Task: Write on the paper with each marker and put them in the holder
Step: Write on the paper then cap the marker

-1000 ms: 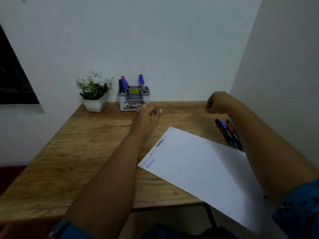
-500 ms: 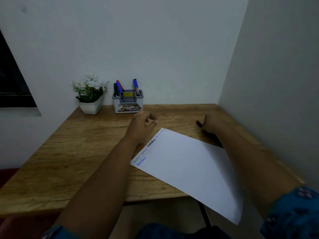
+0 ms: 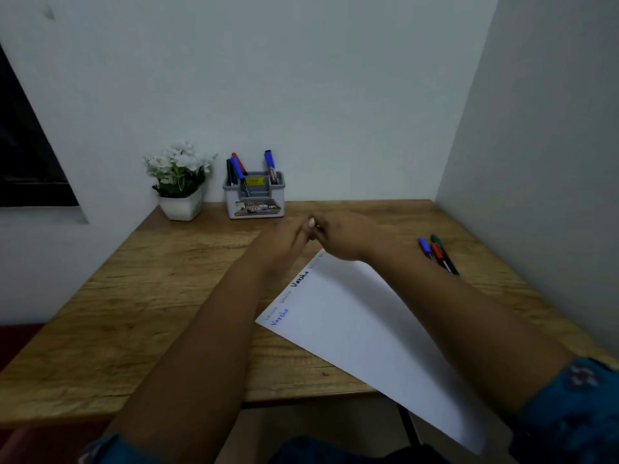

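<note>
My left hand (image 3: 284, 239) and my right hand (image 3: 345, 236) meet above the far corner of the white paper (image 3: 361, 329), fingers curled and touching each other. A small dark piece, apparently a black marker (image 3: 313, 236), shows between them; most of it is hidden. The paper lies slanted on the wooden table (image 3: 150, 296), with a name written several times in black and blue along its left edge. A blue, a red and a green marker (image 3: 435, 251) lie side by side on the table to the right. The grey holder (image 3: 256, 205) stands at the back with several markers in it.
A white pot of white flowers (image 3: 181, 185) stands left of the holder against the back wall. A side wall (image 3: 536, 195) closes off the table on the right. The paper's near corner hangs over the table's front edge.
My right hand went to the loose markers on the right, then swung left to meet my left hand at the centre. The black marker is gone from the pile.
</note>
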### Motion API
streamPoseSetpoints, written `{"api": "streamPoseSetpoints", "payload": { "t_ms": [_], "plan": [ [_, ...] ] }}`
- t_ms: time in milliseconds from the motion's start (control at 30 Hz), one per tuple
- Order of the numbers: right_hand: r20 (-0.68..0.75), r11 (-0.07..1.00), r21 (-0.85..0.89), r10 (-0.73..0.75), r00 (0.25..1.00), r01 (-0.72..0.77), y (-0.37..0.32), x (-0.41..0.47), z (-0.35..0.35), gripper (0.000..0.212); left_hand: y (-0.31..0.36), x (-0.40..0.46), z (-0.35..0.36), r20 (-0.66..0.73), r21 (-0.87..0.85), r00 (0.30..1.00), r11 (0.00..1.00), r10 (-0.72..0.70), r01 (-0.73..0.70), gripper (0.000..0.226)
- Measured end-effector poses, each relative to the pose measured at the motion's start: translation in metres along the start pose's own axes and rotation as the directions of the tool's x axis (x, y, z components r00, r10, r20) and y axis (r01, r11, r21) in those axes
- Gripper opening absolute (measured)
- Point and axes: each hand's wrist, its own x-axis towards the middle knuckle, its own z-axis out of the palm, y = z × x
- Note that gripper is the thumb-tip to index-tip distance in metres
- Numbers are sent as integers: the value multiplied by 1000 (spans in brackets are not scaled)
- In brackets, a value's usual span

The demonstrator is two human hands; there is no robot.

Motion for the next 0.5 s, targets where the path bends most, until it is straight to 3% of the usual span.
{"api": "streamPoseSetpoints", "payload": {
  "t_ms": [100, 233, 300, 367, 400, 467, 500],
  "plan": [
    [32, 1000, -14, -8, 999, 9, 3, 4, 0, 38, -4, 0, -7, 38, 73, 993, 992, -110, 107, 50],
    [223, 991, 129, 2, 975, -32, 3, -2, 2, 41, -14, -6, -18, 160, -66, 903, 908, -399, 413, 53],
    [225, 929, 349, 41, 974, -120, 5, -7, 3, 50, -23, -9, -29, 277, 3, 850, 885, -448, 466, 43],
    [165, 667, 723, 83, 983, -178, 6, -12, 5, 30, -30, -13, -41, 432, 59, 776, 873, -459, 484, 39],
    [174, 439, 879, 71, 982, -188, 6, -15, 8, 23, -32, -14, -46, 513, 72, 725, 865, -460, 497, 39],
    [251, -41, 966, -57, 966, -254, 5, -23, 17, 21, -34, -16, -49, 634, 102, 618, 843, -465, 529, 41],
    [281, -160, 941, -122, 952, -298, 3, -26, 23, 22, -34, -17, -48, 663, 125, 587, 842, -465, 525, 42]
  ]
}}
